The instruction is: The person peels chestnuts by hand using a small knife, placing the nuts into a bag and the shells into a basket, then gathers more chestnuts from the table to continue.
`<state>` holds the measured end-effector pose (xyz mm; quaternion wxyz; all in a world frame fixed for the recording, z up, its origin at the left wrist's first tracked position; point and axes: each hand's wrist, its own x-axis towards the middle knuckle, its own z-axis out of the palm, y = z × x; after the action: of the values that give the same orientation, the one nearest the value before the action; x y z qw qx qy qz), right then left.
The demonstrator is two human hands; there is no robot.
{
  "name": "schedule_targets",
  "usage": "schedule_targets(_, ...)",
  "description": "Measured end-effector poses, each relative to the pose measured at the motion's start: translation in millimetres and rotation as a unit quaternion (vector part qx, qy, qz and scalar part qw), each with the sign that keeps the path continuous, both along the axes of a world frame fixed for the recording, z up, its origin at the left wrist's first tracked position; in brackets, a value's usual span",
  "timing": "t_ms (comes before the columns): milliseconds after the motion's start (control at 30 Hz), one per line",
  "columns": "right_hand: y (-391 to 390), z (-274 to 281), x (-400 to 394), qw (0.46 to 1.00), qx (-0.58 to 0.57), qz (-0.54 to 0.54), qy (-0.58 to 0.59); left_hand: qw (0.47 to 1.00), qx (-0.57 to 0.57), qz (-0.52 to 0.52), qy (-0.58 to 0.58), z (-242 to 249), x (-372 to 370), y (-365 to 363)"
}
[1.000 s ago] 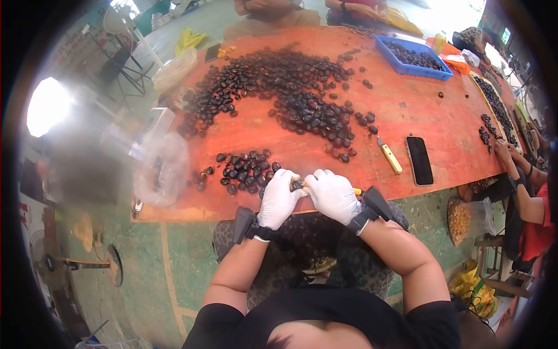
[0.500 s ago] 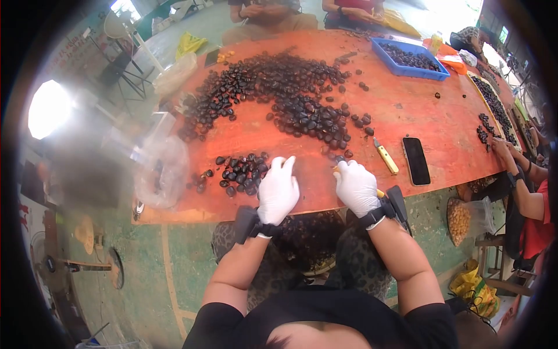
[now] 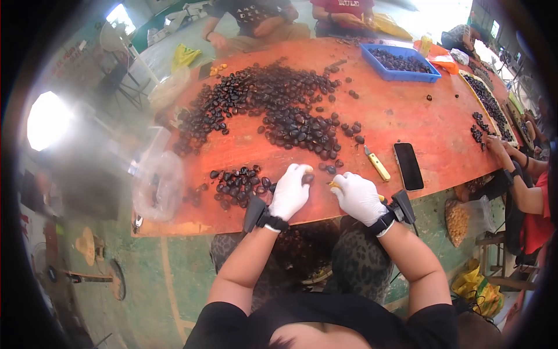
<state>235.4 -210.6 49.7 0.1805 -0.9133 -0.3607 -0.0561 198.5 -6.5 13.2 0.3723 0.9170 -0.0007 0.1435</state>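
Note:
My left hand (image 3: 290, 191), in a white glove, pinches a dark nut (image 3: 307, 179) between thumb and fingers above the table's near edge. To its left lies a small pile of dark nuts (image 3: 239, 185). Gloved in white too, my right hand (image 3: 357, 196) is closed round a yellow-handled tool (image 3: 333, 184), whose tip points toward the nut. Its blade is too small to make out. A few loose nuts (image 3: 331, 169) lie just beyond my right hand. The large heap of dark nuts (image 3: 261, 99) spreads over the table farther back.
On the red table (image 3: 372, 122) are a yellow-handled knife (image 3: 378, 164), a phone (image 3: 408, 167), a blue tray of nuts (image 3: 401, 75) and a plastic bag (image 3: 160, 186). Two people sit across; a co-worker's hands (image 3: 497, 145) are at the right.
My left hand has moved right and turned inward, and a nut now shows in its fingers. My right hand has shifted slightly down. The view has shifted a little.

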Motion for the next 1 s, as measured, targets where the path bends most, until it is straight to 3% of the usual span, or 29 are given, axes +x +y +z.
schedule_targets(133, 16.0, -7.2, 5.9, 0.998, 0.001, 0.064, -0.016, 0.998, -0.044, -0.019, 0.047, 15.0, -23.4, -1.7)
schedule_targets(400, 34.3, -18.8, -5.3, 0.995, 0.014, 0.068, -0.073, 0.998, -0.058, -0.014, 0.03, 9.9, -24.6, 2.6)
schedule_targets(600, 27.8, -18.0, -3.2, 0.995, -0.046, 0.059, -0.066, 0.999, -0.046, -0.015, 0.017, 4.1, -24.1, 3.8)
schedule_targets(1000, 24.2, -11.7, -11.3, 0.994, -0.019, 0.003, -0.106, 0.997, -0.068, 0.01, 0.039, 6.4, -26.2, 1.1)
